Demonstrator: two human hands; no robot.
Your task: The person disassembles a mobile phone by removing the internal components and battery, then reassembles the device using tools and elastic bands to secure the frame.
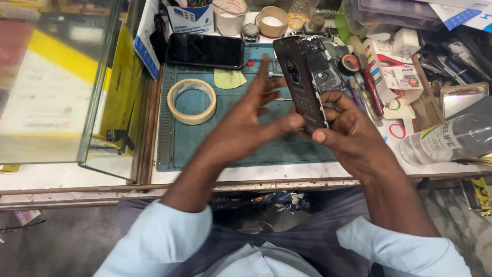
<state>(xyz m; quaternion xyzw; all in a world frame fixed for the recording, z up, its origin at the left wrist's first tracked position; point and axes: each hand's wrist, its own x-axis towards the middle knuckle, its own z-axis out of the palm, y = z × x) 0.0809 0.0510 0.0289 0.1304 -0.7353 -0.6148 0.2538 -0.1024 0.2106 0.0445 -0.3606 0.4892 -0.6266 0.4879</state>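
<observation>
Above the teal mat [205,143], you hold an opened phone [302,82] upright.
Your left hand [246,123] is spread, thumb steadying its edge; your right hand [348,133] has its fingers clenched around it, exposing the innards for work.

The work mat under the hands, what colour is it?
The work mat is teal, a blue-green; the head view shows it.

Bottle [451,138] cut off (right edge)

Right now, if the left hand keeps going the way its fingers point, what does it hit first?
Probably the opened phone that the right hand holds; the left hand points up-right at it, thumb already touching. Depth is unclear.
</observation>
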